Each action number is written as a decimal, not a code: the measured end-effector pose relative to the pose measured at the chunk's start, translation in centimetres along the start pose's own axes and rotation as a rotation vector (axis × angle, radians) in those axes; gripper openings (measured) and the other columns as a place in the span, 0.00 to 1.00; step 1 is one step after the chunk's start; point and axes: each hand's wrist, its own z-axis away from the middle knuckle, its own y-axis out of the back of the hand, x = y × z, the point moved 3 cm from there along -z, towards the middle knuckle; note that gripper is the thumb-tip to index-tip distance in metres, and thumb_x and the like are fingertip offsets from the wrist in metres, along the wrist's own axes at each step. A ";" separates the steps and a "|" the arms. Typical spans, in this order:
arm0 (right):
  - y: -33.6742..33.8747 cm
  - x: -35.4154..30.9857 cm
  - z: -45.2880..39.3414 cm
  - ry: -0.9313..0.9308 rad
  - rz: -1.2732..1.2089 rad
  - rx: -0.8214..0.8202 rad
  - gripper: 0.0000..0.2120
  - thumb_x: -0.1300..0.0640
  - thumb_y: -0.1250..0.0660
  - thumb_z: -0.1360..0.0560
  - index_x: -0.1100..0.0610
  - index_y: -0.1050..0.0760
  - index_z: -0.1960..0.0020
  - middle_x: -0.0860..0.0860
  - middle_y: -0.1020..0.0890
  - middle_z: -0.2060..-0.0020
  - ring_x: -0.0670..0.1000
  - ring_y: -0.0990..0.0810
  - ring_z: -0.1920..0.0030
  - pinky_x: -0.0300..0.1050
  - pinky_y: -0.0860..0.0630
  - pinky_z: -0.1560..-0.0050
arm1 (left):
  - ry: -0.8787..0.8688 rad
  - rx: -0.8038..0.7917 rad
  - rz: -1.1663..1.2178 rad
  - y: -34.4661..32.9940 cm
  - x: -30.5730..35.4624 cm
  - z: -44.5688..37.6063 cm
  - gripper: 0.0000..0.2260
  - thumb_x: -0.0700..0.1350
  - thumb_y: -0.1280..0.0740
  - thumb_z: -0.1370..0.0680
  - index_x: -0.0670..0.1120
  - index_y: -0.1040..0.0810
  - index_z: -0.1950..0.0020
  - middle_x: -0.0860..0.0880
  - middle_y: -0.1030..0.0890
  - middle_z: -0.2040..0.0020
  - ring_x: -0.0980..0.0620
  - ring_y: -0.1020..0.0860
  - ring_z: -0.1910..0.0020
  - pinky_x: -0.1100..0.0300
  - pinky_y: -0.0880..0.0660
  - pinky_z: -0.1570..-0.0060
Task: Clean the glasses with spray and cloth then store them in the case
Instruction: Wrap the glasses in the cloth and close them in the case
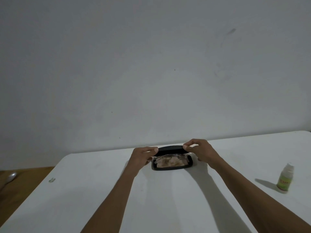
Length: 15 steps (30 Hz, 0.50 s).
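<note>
A black glasses case (170,168) lies open on the white table (168,199), near its far edge. Inside it I see clear-framed glasses (161,158) lying on a beige cloth (170,162). The case's lid (170,149) stands raised at the back. My left hand (141,157) pinches the lid's left end and my right hand (200,152) pinches its right end. A small spray bottle (284,179) with a green label stands upright at the right, apart from both hands.
A grey wall rises right behind the table's far edge. To the left of the table is a brown wooden floor with a pale rounded object (11,177) on it. A small greenish mark (51,179) sits by the table's left edge.
</note>
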 end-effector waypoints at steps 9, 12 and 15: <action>-0.4 2.3 2.7 0.157 0.188 0.045 0.06 0.55 0.22 0.29 0.50 0.19 0.62 0.37 0.15 0.58 0.42 0.18 0.51 0.39 0.27 0.52 | -0.122 0.002 -0.009 0.2 -2.3 1.9 0.12 0.34 0.22 0.29 0.42 0.12 0.46 0.45 0.12 0.47 0.46 0.16 0.43 0.62 0.19 0.49; -1.0 2.6 3.2 0.197 0.230 0.073 0.05 0.56 0.24 0.26 0.48 0.19 0.57 0.40 0.15 0.55 0.42 0.18 0.50 0.37 0.26 0.53 | -0.181 0.035 -0.060 0.0 -2.8 2.3 0.12 0.36 0.22 0.27 0.45 0.12 0.45 0.49 0.12 0.48 0.49 0.15 0.43 0.59 0.19 0.46; -1.7 2.6 3.6 0.232 0.309 0.065 0.11 0.56 0.28 0.23 0.48 0.18 0.41 0.42 0.14 0.46 0.47 0.16 0.47 0.42 0.22 0.45 | -0.237 0.047 -0.186 0.0 -2.9 2.6 0.15 0.40 0.22 0.27 0.49 0.13 0.41 0.55 0.12 0.48 0.57 0.16 0.45 0.60 0.20 0.41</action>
